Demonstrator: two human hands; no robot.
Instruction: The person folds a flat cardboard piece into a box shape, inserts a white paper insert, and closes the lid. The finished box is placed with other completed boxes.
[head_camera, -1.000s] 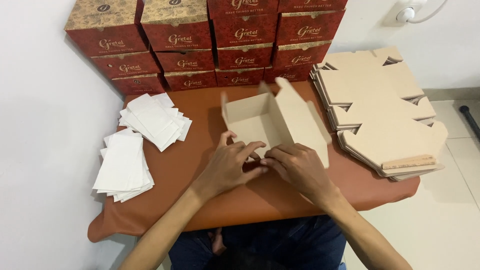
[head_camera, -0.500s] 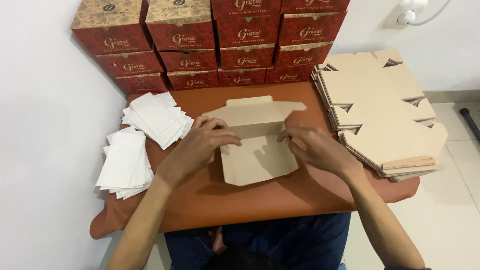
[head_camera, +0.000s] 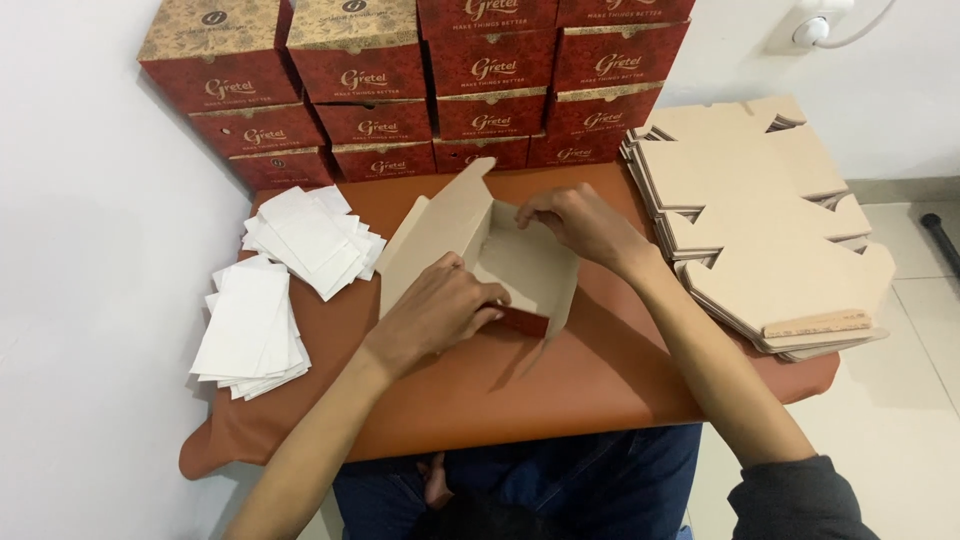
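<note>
Hands (head_camera: 440, 305) fold cardboard box (head_camera: 520, 262) (half-formed).

This looks like a small packing corner in a home or back room rather than a factory. A low surface (head_camera: 600, 400) with a rust-brown cover stands against a plain white wall (head_camera: 80, 250). Finished red boxes (head_camera: 430, 90) are stacked in rows at the far edge, flat cardboard blanks (head_camera: 760, 220) are piled at the right, and white paper sheets (head_camera: 270, 290) lie in two heaps at the left. A wall socket (head_camera: 810, 25) and pale floor tiles (head_camera: 900, 400) show on the right.

Tan box (head_camera: 520, 265) — rust-brown table cover (head_camera: 560, 390)
</note>
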